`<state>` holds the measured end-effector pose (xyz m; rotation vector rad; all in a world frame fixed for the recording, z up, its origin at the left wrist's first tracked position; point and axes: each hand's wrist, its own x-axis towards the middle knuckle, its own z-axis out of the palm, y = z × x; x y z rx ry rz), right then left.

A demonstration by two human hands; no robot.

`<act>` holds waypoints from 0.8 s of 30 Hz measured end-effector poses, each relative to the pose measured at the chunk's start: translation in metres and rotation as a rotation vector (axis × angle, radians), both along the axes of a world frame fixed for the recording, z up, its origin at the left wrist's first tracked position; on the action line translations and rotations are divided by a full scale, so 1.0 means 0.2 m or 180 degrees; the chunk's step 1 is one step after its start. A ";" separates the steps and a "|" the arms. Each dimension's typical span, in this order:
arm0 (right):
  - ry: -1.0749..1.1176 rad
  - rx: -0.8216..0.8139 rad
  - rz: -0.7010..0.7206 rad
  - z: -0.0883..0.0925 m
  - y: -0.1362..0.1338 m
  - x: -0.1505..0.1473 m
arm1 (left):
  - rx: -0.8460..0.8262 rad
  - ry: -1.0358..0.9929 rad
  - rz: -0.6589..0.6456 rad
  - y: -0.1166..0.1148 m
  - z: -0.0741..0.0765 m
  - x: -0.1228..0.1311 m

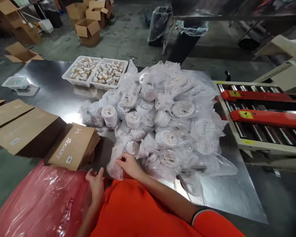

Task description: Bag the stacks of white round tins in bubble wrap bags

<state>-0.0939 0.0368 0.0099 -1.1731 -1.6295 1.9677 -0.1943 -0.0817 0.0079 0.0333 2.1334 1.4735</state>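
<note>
My right hand (129, 165) rests on a small clear bubble-wrap pouch (115, 168), its fingers gripping the pouch's upper part at the near edge of a large heap of plastic-wrapped round white packs (160, 115). My left hand (96, 185) is open and holds nothing, just left of the pouch and above a red plastic sack (39, 204). One stack of round labelled discs (109, 117) stands exposed in the heap. A stack of flat kraft cardboard mailers (71, 147) lies left of my hands.
The heap covers much of a steel table (51, 89). Two white baskets of small capped tubes (95, 73) stand behind it, and a digital scale (16, 83) sits far left. A roller conveyor with red bars (261, 113) lies right; cardboard boxes (87, 32) stand on the floor beyond.
</note>
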 end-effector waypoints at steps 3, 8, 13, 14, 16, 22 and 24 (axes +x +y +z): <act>-0.0233 0.0376 0.0376 0.03 -0.04 0.00 | 0.0087 0.0199 -0.0835 0.00 0.06 0.01; -0.0777 0.1003 0.0864 0.05 -0.09 0.00 | 0.0434 -0.0612 -0.1549 0.06 0.13 0.06; -0.0319 0.0311 0.1093 0.02 -0.02 0.05 | 0.0507 -0.1088 -0.1300 0.06 0.10 0.07; -0.0078 0.0064 0.1079 0.01 0.00 0.06 | 0.0496 -0.1135 -0.1262 0.05 0.09 0.06; 0.0303 -0.0216 0.0822 -0.03 0.04 0.08 | 0.0448 -0.1104 -0.1190 0.03 0.07 0.01; 0.0299 -0.0068 0.0378 -0.13 0.25 -0.01 | -0.0694 0.0357 -0.1047 -0.15 -0.02 -0.25; 0.0200 0.0002 0.0220 -0.10 0.38 -0.13 | -0.1084 0.0773 -0.0954 -0.20 -0.04 -0.31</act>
